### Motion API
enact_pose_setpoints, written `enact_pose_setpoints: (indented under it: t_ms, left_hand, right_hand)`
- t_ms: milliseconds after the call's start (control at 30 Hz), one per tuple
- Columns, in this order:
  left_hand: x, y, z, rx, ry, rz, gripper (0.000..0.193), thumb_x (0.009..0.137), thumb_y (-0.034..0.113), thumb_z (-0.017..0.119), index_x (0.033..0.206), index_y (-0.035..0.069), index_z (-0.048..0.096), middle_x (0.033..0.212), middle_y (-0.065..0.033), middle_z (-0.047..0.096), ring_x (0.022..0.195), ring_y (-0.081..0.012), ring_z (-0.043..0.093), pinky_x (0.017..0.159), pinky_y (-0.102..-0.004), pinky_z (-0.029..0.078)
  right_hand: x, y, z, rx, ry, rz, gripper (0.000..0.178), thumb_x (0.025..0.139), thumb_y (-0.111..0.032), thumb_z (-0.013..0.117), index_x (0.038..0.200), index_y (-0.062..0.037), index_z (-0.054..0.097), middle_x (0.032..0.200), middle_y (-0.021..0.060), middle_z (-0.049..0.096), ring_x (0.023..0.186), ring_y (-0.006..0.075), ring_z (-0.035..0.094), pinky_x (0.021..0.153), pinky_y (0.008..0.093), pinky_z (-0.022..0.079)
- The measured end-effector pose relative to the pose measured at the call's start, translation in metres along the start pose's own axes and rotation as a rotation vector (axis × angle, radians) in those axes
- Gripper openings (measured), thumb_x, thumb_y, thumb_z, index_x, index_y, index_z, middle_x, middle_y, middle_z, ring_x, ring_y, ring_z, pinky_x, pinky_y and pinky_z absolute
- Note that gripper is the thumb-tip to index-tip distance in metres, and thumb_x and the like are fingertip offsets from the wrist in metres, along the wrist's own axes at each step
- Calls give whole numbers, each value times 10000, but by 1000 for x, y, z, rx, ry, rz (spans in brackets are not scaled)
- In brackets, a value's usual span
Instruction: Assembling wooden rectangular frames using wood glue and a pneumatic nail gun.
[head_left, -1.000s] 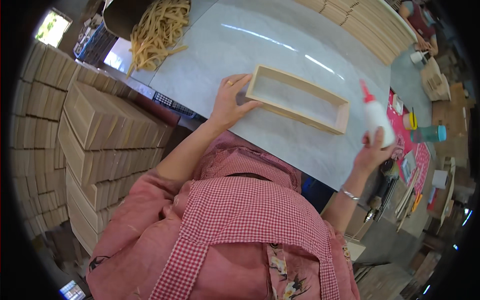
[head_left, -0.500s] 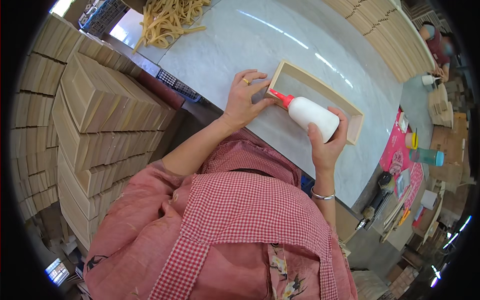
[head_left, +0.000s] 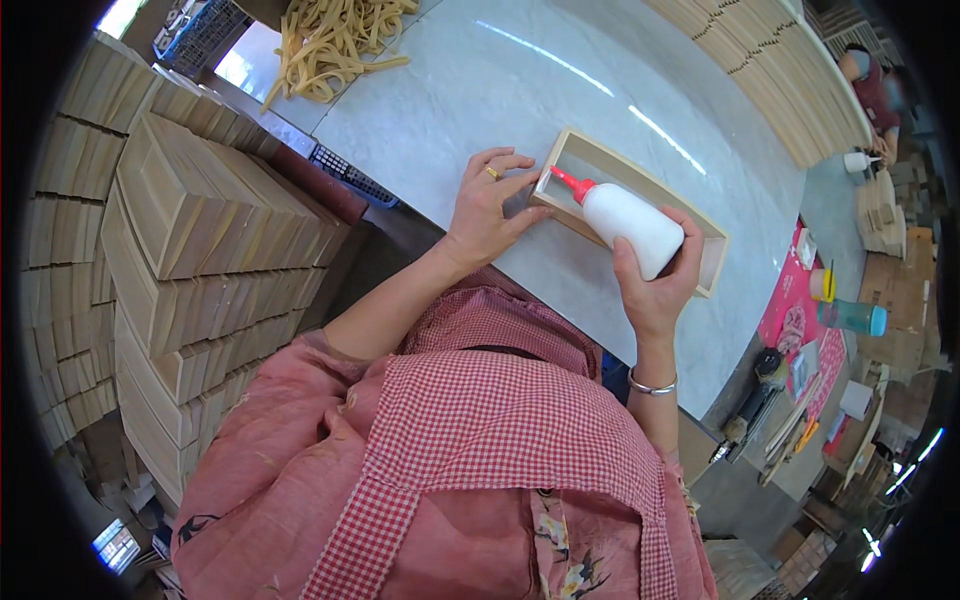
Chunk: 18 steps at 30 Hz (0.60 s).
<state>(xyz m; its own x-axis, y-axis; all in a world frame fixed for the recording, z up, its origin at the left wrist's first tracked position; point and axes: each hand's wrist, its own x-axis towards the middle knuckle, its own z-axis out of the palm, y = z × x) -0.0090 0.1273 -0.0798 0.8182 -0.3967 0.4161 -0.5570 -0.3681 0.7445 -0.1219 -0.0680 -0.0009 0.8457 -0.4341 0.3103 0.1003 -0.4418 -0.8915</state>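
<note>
A shallow rectangular wooden frame [head_left: 612, 166] lies slantwise on the pale glossy tabletop, with tabletop showing through its middle. My left hand [head_left: 487, 210], wearing a gold ring, grips the frame's left end, thumb on the near side and fingers by the end piece. In my right hand [head_left: 660, 295] is a white squeeze bottle [head_left: 630, 228] with a red nozzle [head_left: 572, 184]. The bottle is tilted over the frame, its tip pointing at the left end piece near my left fingers. Part of the frame's near side is hidden behind the bottle.
Stacked wooden pieces [head_left: 215, 215] rise at left. Tan strips [head_left: 335, 45] lie in a heap at far left, beside a blue basket [head_left: 205, 40]. More wooden pieces [head_left: 760, 75] line the far right edge. Another person [head_left: 875, 95] works beyond, near a second white bottle [head_left: 856, 162].
The bottle and my right hand have shifted slightly right, and the nozzle tip has moved a little up and right along the frame's left end. My left hand stays at that end.
</note>
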Motion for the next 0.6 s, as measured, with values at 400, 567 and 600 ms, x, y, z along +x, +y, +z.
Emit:
enact_pose_setpoints:
  t_ms: [400, 567, 600]
  left_hand:
    - [0, 3, -2, 6, -6, 7, 447, 777, 97, 830, 1212, 69, 735, 1318, -65, 627, 1331, -293, 443, 1109, -397, 428]
    - [0, 2, -2, -8, -8, 2, 444, 779, 97, 828, 1212, 64, 734, 1316, -68, 628, 1331, -294, 443, 1106, -396, 432]
    - [0, 2, -1, -9, -9, 1, 445, 778, 97, 829, 1211, 63, 734, 1316, -68, 628, 1329, -295, 445, 1105, -396, 433]
  right_hand:
    - [36, 6, 11, -174, 73, -117, 599, 783, -109, 836, 1286, -59, 515, 1154, 126, 627, 952, 250, 643, 793, 330, 550]
    - [37, 6, 6, -206, 105, -113, 585, 788, -118, 837, 1278, -59, 523, 1151, 127, 628, 945, 250, 642, 784, 330, 546]
    - [36, 6, 3, -209, 113, -105, 581, 788, -119, 836, 1276, -58, 526, 1149, 127, 629, 944, 250, 642, 784, 330, 546]
